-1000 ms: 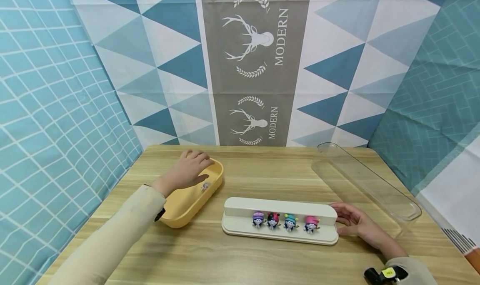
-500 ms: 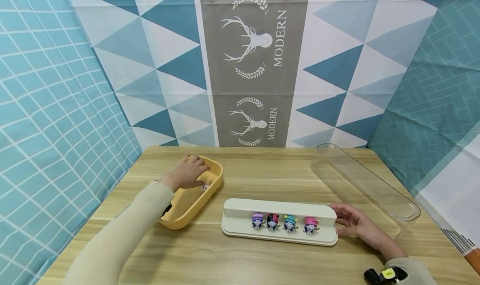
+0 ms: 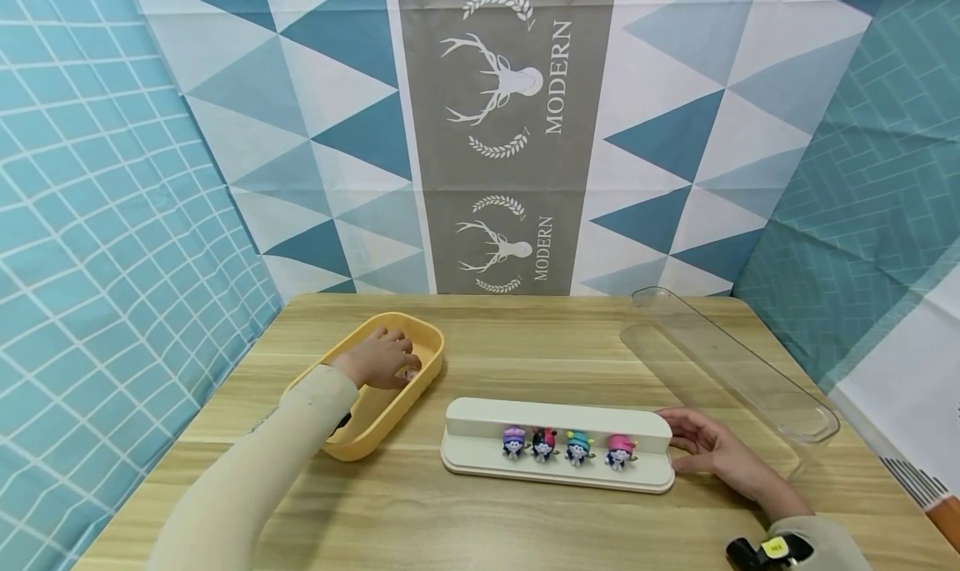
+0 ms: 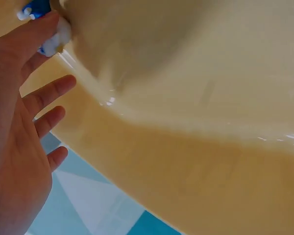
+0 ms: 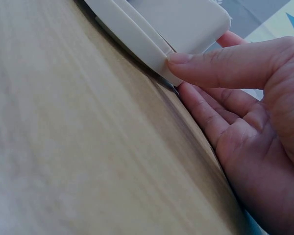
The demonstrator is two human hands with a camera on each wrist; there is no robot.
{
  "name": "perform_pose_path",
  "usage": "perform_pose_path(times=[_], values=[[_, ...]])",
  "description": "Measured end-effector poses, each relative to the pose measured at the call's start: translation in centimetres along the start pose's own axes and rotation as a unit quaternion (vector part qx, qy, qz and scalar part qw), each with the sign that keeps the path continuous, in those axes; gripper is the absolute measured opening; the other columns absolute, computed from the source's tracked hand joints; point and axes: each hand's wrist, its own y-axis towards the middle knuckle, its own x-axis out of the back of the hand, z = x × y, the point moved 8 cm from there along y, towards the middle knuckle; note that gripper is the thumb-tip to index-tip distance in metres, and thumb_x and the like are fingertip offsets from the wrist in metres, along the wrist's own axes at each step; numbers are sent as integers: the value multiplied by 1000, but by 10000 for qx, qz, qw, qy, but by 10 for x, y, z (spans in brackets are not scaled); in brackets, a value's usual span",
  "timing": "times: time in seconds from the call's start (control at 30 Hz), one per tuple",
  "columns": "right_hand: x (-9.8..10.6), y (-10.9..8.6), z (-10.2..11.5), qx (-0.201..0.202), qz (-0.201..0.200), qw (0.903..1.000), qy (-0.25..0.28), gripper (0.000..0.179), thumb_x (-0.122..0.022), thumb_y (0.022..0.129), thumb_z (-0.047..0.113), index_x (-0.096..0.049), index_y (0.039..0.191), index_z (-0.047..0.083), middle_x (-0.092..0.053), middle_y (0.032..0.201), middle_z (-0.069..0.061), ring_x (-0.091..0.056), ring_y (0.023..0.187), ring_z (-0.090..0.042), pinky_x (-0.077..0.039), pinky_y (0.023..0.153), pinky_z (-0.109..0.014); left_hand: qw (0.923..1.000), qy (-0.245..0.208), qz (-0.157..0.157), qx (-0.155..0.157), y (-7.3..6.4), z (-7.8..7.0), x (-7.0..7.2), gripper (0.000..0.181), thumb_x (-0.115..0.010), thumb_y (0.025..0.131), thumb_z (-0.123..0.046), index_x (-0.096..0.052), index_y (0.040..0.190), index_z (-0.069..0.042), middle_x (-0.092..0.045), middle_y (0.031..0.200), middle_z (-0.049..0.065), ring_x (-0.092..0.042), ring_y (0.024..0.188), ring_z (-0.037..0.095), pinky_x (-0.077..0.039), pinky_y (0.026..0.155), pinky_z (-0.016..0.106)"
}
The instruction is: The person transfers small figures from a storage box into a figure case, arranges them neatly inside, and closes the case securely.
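Note:
My left hand (image 3: 381, 359) reaches down into the yellow tray (image 3: 360, 448) on the left. In the left wrist view its thumb and index finger pinch a small white and blue figurine (image 4: 58, 38), partly hidden by the thumb; the other fingers stay spread. My right hand (image 3: 708, 448) holds the right end of the cream display stand (image 3: 510, 411), its thumb (image 5: 220, 63) on the base's edge and its fingers behind. Along the stand's step stand several figurines, with a purple hat (image 3: 513, 443), a black and red hat (image 3: 543, 444), a teal hat (image 3: 579, 448) and a pink hat (image 3: 619, 452).
A clear plastic cover (image 3: 738, 363) lies at the right of the wooden table (image 3: 525, 354), behind my right hand. Patterned cloth (image 3: 495, 137) hangs along the table's back and both sides.
My left hand has moved lower into the yellow tray and its fingers have closed on the figurine there. My right hand stays on the stand's end.

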Motion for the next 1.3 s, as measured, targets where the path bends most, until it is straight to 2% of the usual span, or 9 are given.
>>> perform_pose_path(times=[0.2,0.5,0.7,0.8,0.97,1.13,1.23,1.3], values=[[-1,0,0,-6,22,10000,21,60,-64,83,-16,-50,139,3,-60,132,9,-59,117,-7,-48,96,-22,9989,-473,77,5,-1,5,-5,24,-69,93,-38,-70,112,-23,-63,107,2,-51,105,27,-40,88,47],[0,0,0,3,-33,10000,-55,60,-65,83,-16,-49,138,0,-60,131,8,-59,117,-8,-48,95,-22,9960,-889,22,48,-1,10,-4,26,-72,91,-35,-70,111,-19,-63,110,3,-51,106,29,-40,89,48],[0,0,0,10,-19,10000,-40,59,-64,83,-17,-49,139,-1,-60,132,8,-59,117,-8,-48,96,-22,9877,-1552,-104,145,-1,17,-3,28,-75,87,-35,-70,107,-15,-66,108,4,-53,103,28,-41,90,49],[0,0,0,13,-32,10000,-58,59,-64,83,-17,-49,138,-1,-60,131,8,-59,117,-7,-48,95,-22,9750,-2218,-67,115,-1,21,-4,23,-76,87,-29,-70,102,-12,-66,101,2,-57,97,24,-46,90,45],[0,0,0,-16,-60,9999,-99,59,-65,83,-16,-49,138,-1,-61,131,8,-59,116,-8,-47,95,-21,9424,-3342,-73,76,-2,25,-4,18,-77,87,-14,-67,101,-6,-64,96,0,-61,93,22,-51,86,39],[0,0,0,-13,-50,9999,-103,59,-65,83,-16,-48,138,-2,-61,131,7,-59,117,-7,-47,95,-21,9126,-4067,-379,168,-5,33,-4,26,-76,86,-5,-64,108,2,-65,99,7,-63,94,26,-53,86,41],[0,1,0,-5,-49,9999,-96,59,-65,83,-16,-49,138,-1,-61,131,8,-59,116,-8,-47,95,-21,8919,-4477,-597,210,-7,40,-5,28,-74,87,-2,-62,111,5,-66,102,12,-64,95,29,-53,87,44],[1,1,0,-6,-54,9999,-94,59,-65,83,-16,-49,138,0,-60,131,8,-59,116,-8,-47,95,-21,8821,-4648,-724,263,-9,45,-5,30,-73,88,-3,-62,115,6,-66,105,13,-64,98,31,-52,89,46]])
